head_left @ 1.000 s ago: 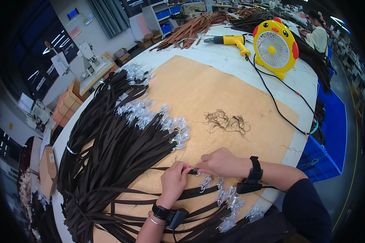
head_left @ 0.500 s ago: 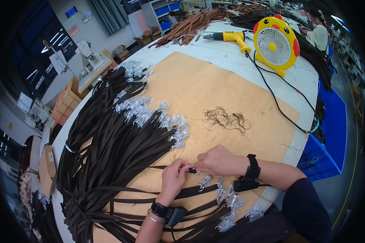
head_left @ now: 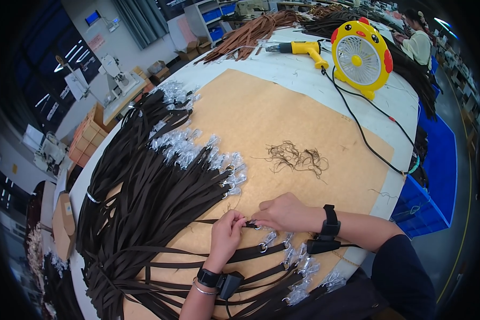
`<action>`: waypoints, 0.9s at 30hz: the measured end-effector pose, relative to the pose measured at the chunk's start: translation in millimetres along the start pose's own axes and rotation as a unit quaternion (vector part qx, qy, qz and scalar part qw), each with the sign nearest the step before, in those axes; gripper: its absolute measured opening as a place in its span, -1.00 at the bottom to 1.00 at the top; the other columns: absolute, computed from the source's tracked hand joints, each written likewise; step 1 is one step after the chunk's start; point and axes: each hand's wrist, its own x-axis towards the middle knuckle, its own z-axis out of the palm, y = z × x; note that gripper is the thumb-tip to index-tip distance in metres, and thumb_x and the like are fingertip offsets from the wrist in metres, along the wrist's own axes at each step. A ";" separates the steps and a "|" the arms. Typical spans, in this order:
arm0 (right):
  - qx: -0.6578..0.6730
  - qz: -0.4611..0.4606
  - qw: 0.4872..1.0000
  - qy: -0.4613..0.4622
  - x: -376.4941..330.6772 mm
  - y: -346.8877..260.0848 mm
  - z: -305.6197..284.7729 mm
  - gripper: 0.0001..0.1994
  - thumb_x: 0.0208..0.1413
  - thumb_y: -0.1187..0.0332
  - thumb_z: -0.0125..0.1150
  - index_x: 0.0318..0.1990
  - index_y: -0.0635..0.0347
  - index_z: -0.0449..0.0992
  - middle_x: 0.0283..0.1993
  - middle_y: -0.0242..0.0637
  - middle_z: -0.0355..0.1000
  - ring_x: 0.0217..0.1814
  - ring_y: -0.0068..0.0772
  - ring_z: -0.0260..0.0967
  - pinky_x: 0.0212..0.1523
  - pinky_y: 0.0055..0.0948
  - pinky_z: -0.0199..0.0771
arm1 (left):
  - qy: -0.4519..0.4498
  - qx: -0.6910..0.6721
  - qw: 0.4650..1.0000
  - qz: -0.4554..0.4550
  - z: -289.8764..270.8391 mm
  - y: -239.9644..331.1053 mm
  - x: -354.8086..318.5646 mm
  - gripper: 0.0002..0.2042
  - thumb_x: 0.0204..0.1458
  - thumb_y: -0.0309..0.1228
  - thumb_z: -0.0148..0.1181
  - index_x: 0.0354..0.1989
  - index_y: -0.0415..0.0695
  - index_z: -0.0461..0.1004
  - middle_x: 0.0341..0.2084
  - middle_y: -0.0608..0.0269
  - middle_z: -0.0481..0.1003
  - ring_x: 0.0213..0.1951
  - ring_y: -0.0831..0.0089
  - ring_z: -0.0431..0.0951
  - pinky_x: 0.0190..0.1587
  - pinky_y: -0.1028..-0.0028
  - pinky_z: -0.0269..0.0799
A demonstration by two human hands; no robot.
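Both hands met over one dark brown strap (head_left: 218,221) near the front edge of the tan board (head_left: 298,117) that covered the round worktop (head_left: 282,61). The left hand (head_left: 226,237) had its grip pinched narrow on the strap just short of its end, and the right hand (head_left: 285,212) was closed with its fingertips on the small metal ring (head_left: 255,224) at that end.

Compared with a second earlier the hands had drifted only slightly, a little up and toward the person's right, and the pinch had not opened at all; the work on this strap end looked, by my judgement, to be still in hand rather than finished. Nothing else on the board had moved.

To the person's left the great fan of dark straps (head_left: 138,202) lay spread out, their ends wrapped in clear plastic sleeves (head_left: 197,152) (a glittering ridge along the pile's edge). More straps with bare rings (head_left: 261,248) lay just below the hands. A small tangle of trimmed threads (head_left: 296,157) sat well apart on the board. Farther back stood a yellow desk fan (head_left: 361,56) with its black cord (head_left: 368,138), and a yellow power drill (head_left: 301,49).
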 end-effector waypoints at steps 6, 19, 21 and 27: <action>-0.005 -0.019 1.000 -0.003 2.4 -1.3 -2.5 -0.77 0.19 0.13 0.19 -0.15 0.00 0.63 -0.45 -0.34 0.43 -0.47 -0.23 0.49 -0.50 -0.26 0.45 | -0.004 -0.006 1.000 -0.017 1.3 1.6 0.7 -0.93 0.19 -0.52 0.16 -0.31 -0.26 0.44 -0.56 0.35 0.49 -0.56 0.68 0.40 -0.47 0.62 0.31; 0.083 0.213 0.973 0.032 -6.3 27.8 -14.2 -0.70 0.14 0.10 0.21 -0.10 0.05 0.61 -0.24 -0.19 0.59 -0.20 -0.08 0.55 -0.23 -0.17 0.51 | -0.068 0.249 0.949 0.181 -33.0 32.3 40.4 -0.53 0.00 -0.71 0.07 0.13 -0.10 0.46 -0.04 0.13 0.43 0.00 0.14 0.45 0.05 0.29 0.37; 0.081 0.223 0.970 0.056 -3.5 29.4 -15.0 -0.69 0.15 0.10 0.21 -0.09 0.07 0.60 -0.24 -0.17 0.59 -0.19 -0.07 0.55 -0.21 -0.17 0.51 | -0.065 0.259 0.949 0.169 -40.4 34.5 38.3 -0.53 -0.01 -0.71 0.07 0.13 -0.10 0.46 -0.04 0.12 0.43 0.03 0.07 0.43 0.09 0.24 0.35; 0.213 0.156 0.961 0.078 22.8 21.9 -1.0 -0.75 0.28 0.20 0.06 -0.12 0.15 0.55 -0.25 -0.15 0.59 -0.18 -0.05 0.54 -0.20 -0.14 0.49 | 0.035 0.281 0.946 0.157 -70.5 26.0 17.7 -0.60 -0.03 -0.60 0.20 0.06 -0.09 0.51 -0.08 0.21 0.46 -0.04 0.18 0.44 0.03 0.27 0.33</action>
